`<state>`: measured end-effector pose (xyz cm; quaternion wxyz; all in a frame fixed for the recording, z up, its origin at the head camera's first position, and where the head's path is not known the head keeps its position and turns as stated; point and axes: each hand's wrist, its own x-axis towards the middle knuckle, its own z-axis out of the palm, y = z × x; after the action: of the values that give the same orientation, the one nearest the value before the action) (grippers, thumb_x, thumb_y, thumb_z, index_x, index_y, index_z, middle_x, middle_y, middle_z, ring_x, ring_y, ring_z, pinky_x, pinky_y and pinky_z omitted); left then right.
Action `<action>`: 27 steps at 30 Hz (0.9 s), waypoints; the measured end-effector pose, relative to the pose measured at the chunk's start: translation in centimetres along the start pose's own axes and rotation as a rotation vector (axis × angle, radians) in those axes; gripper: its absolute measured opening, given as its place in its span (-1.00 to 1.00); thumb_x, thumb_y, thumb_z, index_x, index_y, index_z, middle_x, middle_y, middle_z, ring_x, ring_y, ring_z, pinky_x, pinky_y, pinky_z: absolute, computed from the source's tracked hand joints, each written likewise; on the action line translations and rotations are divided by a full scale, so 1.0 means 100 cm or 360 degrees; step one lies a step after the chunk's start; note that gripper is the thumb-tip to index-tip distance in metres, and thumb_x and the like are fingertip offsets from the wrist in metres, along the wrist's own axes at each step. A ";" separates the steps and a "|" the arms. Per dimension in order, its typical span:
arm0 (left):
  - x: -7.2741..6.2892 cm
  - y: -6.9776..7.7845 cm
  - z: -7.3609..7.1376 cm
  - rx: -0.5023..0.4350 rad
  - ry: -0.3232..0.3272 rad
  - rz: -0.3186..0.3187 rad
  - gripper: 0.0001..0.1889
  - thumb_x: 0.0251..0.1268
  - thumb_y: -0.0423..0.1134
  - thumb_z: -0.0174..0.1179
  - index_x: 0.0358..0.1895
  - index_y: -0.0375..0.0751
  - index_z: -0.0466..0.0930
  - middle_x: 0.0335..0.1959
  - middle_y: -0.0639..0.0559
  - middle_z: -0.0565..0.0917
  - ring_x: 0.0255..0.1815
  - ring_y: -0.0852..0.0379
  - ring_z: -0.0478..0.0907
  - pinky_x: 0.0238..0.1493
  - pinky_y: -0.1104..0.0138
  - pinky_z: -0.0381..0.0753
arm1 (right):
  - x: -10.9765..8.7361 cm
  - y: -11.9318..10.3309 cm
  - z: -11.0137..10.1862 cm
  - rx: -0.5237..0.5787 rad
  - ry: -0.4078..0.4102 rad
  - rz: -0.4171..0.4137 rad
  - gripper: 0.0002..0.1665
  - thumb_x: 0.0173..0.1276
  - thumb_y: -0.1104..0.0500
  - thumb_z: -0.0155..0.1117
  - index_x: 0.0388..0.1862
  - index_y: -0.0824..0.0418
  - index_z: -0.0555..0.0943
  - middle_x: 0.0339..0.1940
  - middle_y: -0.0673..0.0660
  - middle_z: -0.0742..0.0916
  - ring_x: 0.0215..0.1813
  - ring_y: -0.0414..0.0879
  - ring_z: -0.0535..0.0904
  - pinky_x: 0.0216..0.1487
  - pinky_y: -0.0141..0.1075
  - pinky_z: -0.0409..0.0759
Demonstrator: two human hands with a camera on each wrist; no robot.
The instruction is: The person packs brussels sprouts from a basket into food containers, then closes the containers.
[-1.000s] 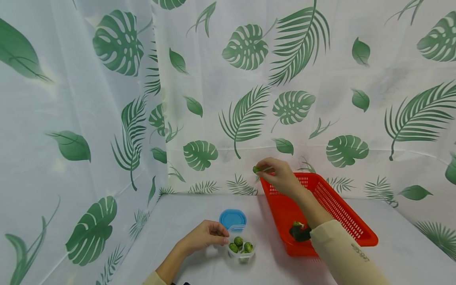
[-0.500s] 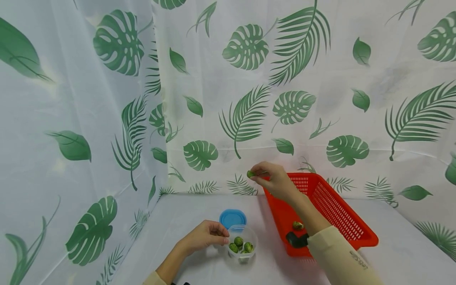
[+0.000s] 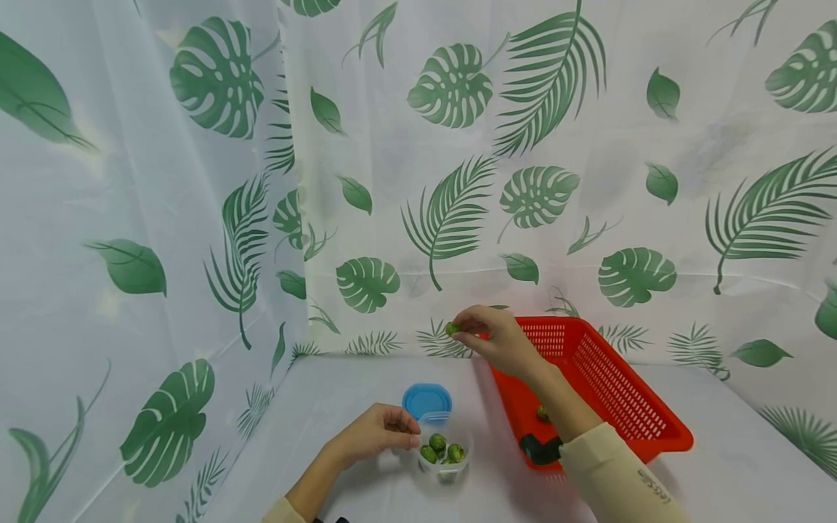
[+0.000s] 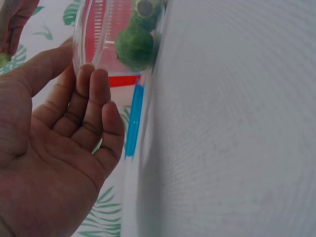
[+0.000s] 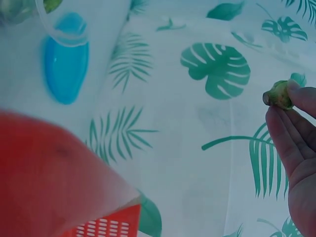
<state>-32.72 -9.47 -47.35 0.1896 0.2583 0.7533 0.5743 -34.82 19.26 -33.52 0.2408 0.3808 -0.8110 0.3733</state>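
Observation:
My right hand (image 3: 495, 338) pinches a Brussels sprout (image 3: 452, 329) between thumb and fingertips, raised above the left rim of a red basket (image 3: 628, 385). In the right wrist view the cut stem end of that sprout (image 5: 280, 95) points away from the hand. My left hand (image 3: 373, 438) holds the rim of a small clear plastic container (image 3: 445, 472) between thumb and fingers. Several Brussels sprouts (image 3: 437, 442) lie inside this container. The left wrist view shows the left fingertips (image 4: 100, 79) at the container's clear wall (image 4: 81, 37).
A blue lid (image 3: 426, 401) lies on the white table (image 3: 353, 385) just behind the container. Another Brussels sprout (image 3: 542, 412) is in the basket, partly behind the right forearm. A dark wrist-worn device (image 3: 539, 449) hangs below that forearm. A leaf-patterned curtain (image 3: 458, 218) stands behind the table.
My right hand has moved left and down with the pinched Brussels sprout, from over the basket's back corner toward the container. My left hand and the container have stayed put.

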 end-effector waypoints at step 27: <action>-0.001 0.002 0.001 -0.0005 -0.0004 0.0002 -0.74 0.36 -0.25 0.40 -0.04 -0.39 0.71 -0.25 0.08 0.75 -0.22 0.19 0.65 -0.13 0.34 0.62 | -0.010 -0.014 0.020 0.0103 -0.0241 0.0082 -0.76 0.38 0.28 0.46 0.00 0.16 0.73 -0.12 0.02 0.82 -0.08 -0.12 0.79 0.01 -0.31 0.74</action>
<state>-32.58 -9.38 -47.23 0.1905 0.2593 0.7520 0.5753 -33.29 17.47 -34.83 0.1568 0.3944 -0.8239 0.3755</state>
